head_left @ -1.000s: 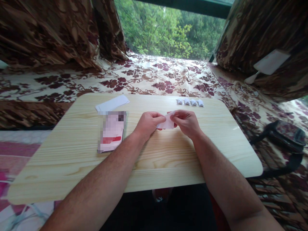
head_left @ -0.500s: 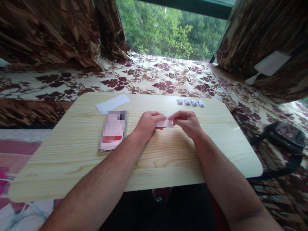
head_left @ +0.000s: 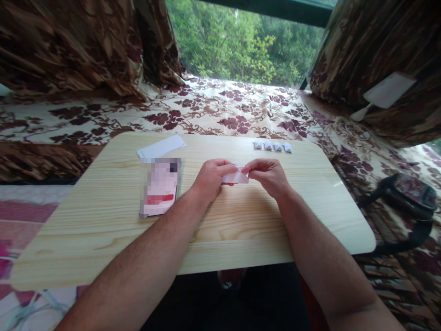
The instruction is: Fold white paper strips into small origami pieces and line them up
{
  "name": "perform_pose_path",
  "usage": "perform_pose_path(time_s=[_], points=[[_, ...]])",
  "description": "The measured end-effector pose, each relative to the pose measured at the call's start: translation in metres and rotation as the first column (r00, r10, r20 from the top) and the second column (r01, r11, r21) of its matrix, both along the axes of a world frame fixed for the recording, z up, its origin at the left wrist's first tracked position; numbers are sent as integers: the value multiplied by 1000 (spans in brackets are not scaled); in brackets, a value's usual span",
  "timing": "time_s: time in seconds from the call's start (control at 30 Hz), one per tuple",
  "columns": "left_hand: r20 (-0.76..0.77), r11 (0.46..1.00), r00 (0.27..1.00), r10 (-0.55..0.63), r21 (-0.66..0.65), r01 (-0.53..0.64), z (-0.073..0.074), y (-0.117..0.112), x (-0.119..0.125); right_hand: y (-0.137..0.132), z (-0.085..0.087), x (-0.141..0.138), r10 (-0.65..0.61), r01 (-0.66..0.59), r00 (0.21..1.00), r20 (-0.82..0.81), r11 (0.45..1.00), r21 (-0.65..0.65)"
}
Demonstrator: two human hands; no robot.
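Observation:
A small piece of folded white paper [head_left: 237, 176] is held between my two hands, above the middle of the table. My left hand [head_left: 214, 177] is closed on its left end, thumb on top and fingers underneath. On the right end, my right hand [head_left: 268, 174] pinches the paper between thumb and forefinger. Creases run across the paper's face. Beyond my right hand, several small folded white paper pieces [head_left: 273, 146] stand in a row near the table's far edge.
The wooden table [head_left: 241, 225] has rounded corners. At its back left lies a stack of white paper strips [head_left: 161, 147], with a blurred-out phone-like flat object [head_left: 161, 186] just in front. A black chair-like frame [head_left: 409, 197] stands to the right. Patterned cloth [head_left: 237, 110] covers the ledge behind.
Almost nothing differs. Both hands keep hold of the folded paper in the same place, and its front face seems tilted very slightly; the view has shifted a touch.

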State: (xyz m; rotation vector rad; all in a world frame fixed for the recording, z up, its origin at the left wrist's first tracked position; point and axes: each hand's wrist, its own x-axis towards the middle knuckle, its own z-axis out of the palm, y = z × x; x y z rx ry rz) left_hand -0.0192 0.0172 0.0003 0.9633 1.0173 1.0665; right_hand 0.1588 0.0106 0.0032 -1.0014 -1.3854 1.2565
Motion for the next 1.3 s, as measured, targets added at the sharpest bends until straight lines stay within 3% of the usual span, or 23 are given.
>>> perform_pose_path(time_s=[0.37,0.6,0.83,1.03,1.2,1.3], points=[[-45,995,997,-58,84,61,1,-5,1,-1,4,2,13,-13,999,38,1000,6],[14,979,993,118,166,-119,-7,0,4,1,-1,-4,2,0,999,-47,999,44],[102,937,959,263,211,-279,-6,0,7,2,-3,-7,-26,24,999,-32,996,-86],[16,966,984,179,185,-179,-4,-3,8,0,1,-5,-100,101,995,9,995,-28],[-110,966,984,137,235,-108,-2,-7,9,-2,1,-7,-65,63,994,84,998,30],[-101,961,983,153,248,-124,-3,-7,9,-3,0,-8,-48,46,996,75,998,30]])
